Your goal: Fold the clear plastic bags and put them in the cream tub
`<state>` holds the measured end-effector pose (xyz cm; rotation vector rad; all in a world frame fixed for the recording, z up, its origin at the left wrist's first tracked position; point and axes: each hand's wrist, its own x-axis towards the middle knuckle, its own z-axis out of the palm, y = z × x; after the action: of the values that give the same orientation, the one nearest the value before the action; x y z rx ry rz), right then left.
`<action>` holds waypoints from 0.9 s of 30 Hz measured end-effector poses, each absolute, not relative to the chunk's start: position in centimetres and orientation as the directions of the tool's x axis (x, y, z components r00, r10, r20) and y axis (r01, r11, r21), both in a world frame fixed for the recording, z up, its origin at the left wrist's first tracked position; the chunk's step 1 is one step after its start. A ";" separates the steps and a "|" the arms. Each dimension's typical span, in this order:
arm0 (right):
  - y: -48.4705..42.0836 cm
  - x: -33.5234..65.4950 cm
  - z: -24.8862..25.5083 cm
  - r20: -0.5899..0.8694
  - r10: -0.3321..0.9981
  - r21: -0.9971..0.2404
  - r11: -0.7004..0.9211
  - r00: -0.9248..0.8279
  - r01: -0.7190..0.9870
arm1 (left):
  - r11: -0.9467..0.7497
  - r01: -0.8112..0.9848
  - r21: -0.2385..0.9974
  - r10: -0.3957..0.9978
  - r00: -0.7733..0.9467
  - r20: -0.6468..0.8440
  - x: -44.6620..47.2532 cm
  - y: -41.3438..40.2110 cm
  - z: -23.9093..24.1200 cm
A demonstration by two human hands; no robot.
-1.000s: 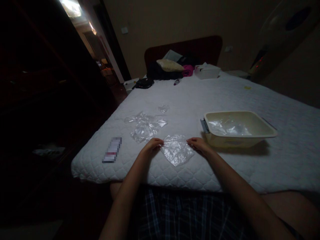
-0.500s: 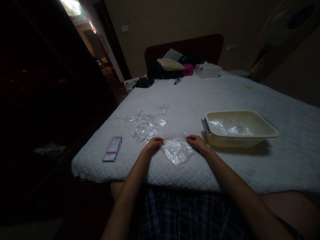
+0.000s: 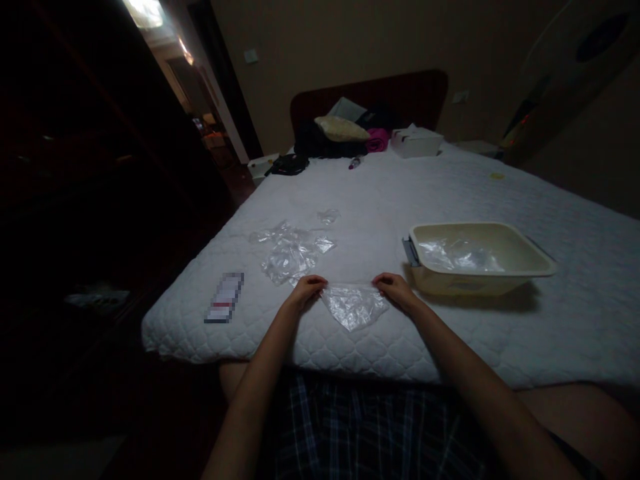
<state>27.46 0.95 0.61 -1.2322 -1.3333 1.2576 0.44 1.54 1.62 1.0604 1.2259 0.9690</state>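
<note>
Both hands are on one clear plastic bag (image 3: 354,305) lying flat at the near edge of the bed (image 3: 430,193). The left hand (image 3: 306,291) has its fingers curled in and pinches the bag's top left corner. The right hand (image 3: 395,288) does the same on the top right corner, so the top edge is stretched straight between them. The rest of the bag rests on the quilted white mattress cover, coming to a point toward the near edge.

Just beyond the left hand sits a heap of crumpled clear bags (image 3: 290,253), with a small loose scrap (image 3: 327,216) a bit farther off. To the right of the right hand, close but not touching, there's a cream plastic basin (image 3: 470,285) with more clear plastic (image 3: 457,255) lying inside. A small flat packet (image 3: 225,298) lies near the left edge of the bed (its label is blurred out, can't read it).

At the far end, against the dark headboard (image 3: 370,100), there's a pile of pillows and clothes (image 3: 345,133), a white box (image 3: 417,141) and a black item (image 3: 287,165). The room is really dim, with plain walls and a lit doorway (image 3: 150,13) at the far left. Plaid shorts (image 3: 360,427) show at the bottom of the view.
</note>
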 end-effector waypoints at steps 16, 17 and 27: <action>0.7 27.4 0.4 0.192 0.978 -0.898 0.207 -0.078 0.388 | 0.218 -0.002 0.976 0.974 0.071 -0.217 0.9 0.9 1.4; 0.7 27.3 0.4 0.226 0.970 -0.877 0.242 -0.087 0.414 | 0.214 0.023 0.977 0.974 0.070 -0.215 1.0 0.9 1.3; 0.7 27.4 -0.1 0.283 0.944 -0.822 0.330 -0.169 0.464 | 0.065 0.304 0.950 0.995 0.056 -0.086 1.5 1.7 0.6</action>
<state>27.41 0.68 -0.06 -1.2568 -1.7788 0.7404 1.51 1.74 0.58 1.4022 1.4121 0.9405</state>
